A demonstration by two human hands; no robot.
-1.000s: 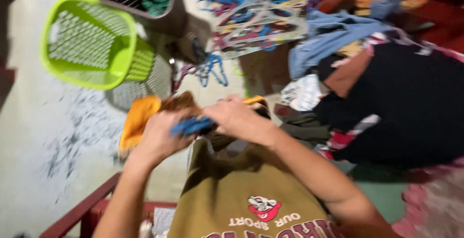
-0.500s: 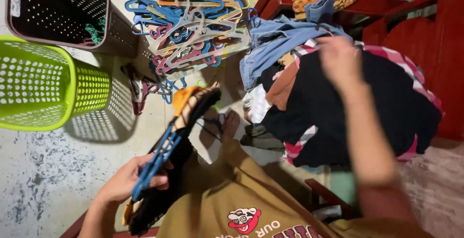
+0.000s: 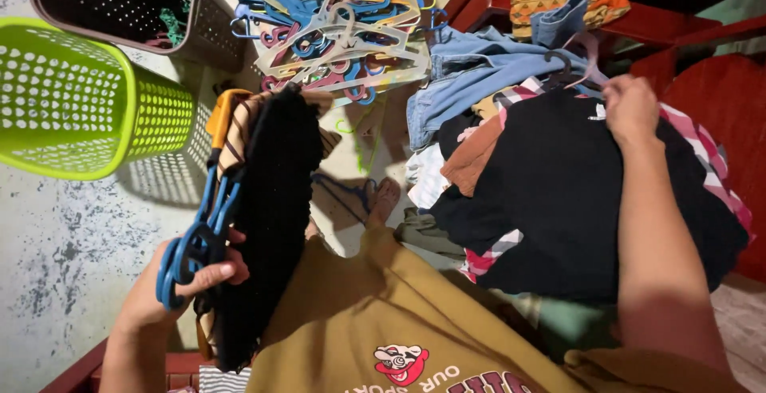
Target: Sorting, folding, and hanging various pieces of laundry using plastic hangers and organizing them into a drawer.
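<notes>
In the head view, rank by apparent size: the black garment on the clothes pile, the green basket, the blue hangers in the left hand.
1. Black garment, largest.
2. Green basket, partly cut off by the frame edge, so its full size is unsure.
3. Blue hangers gripped by the left hand, smallest, though nearer the camera.

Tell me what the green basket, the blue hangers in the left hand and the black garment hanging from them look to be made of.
Green basket: looks like moulded plastic, slightly glossy, its walls punched with even rows of holes.
Blue hangers: probably plastic too, smooth, thin moulded bars of even colour, gripped by the left hand.
Black garment: soft cloth, matt and fuzzy, maybe knit; weave too fine to tell.
</notes>
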